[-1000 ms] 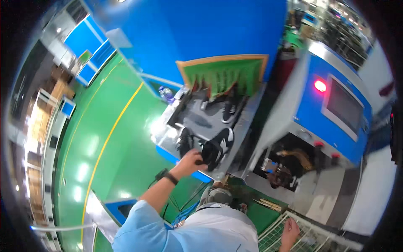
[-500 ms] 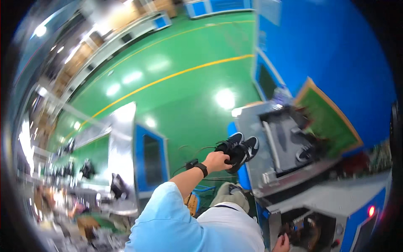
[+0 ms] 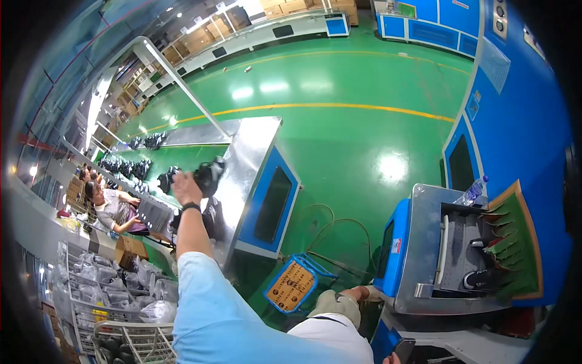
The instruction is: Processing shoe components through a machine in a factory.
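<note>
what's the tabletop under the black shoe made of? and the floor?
The long silver conveyor table top looks like brushed sheet metal, probably stainless steel: grey, dull sheen, crisp folded edges. The glossy green workshop floor looks like a coated or painted hard surface, perhaps epoxy: it mirrors the ceiling lights as bright patches. The black shoe in the left hand looks dark and matte; its material cannot be told.

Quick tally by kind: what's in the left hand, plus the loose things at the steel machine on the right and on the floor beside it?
Bundle of black shoes gripped in the left hand: 1
Black shoe on the tray of the right machine: 1
Clear water bottle on top of that machine: 1
Blue wire basket on the floor: 1
Total: 4
</note>
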Available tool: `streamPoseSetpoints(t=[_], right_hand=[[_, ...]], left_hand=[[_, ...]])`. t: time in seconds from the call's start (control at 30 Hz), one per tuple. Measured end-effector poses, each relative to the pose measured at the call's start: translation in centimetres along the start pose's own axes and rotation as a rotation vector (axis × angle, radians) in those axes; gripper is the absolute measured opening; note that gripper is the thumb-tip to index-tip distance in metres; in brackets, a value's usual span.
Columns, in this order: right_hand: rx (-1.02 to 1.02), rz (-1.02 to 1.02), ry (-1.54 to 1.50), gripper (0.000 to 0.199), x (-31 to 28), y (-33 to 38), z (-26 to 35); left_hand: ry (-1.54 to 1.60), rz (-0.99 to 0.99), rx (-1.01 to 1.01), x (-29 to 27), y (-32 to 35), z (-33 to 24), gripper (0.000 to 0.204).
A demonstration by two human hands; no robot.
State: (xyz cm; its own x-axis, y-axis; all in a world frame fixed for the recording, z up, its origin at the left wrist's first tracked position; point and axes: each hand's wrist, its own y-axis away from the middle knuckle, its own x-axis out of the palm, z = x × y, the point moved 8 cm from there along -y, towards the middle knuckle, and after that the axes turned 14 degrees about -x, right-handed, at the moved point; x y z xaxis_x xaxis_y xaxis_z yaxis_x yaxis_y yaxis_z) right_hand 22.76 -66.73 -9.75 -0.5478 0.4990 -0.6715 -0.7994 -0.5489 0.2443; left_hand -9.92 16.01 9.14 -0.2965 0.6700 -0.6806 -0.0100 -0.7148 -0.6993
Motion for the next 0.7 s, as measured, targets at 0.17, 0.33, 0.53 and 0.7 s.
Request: streamPoseSetpoints(t=[0.17,0.33,0.53,0.7], right_hand=[[0.070,-0.037,-0.012,0.036,-0.8,0.8,-2.6],[0.022,-0.589,0.308,0.016,-14.1,1.4,3.0],[0.142,-1.327,0.937,0.042,-32.4,3.9,8.3],[0.520,-1.000,1.124,0.052,-34.0,0.6,3.7]], left_hand=[[0.117,0.218,-0.221,1.5,2.6,-8.3,0.030],[0.935,0.544,0.584,-8.6,27.9,-37.4,0.032],[1.159,1.019,1.626,-36.7,63.8,-60.3,0.056],[0.995,1.527,1.524,-55.3,81.2,-70.2,0.064]])
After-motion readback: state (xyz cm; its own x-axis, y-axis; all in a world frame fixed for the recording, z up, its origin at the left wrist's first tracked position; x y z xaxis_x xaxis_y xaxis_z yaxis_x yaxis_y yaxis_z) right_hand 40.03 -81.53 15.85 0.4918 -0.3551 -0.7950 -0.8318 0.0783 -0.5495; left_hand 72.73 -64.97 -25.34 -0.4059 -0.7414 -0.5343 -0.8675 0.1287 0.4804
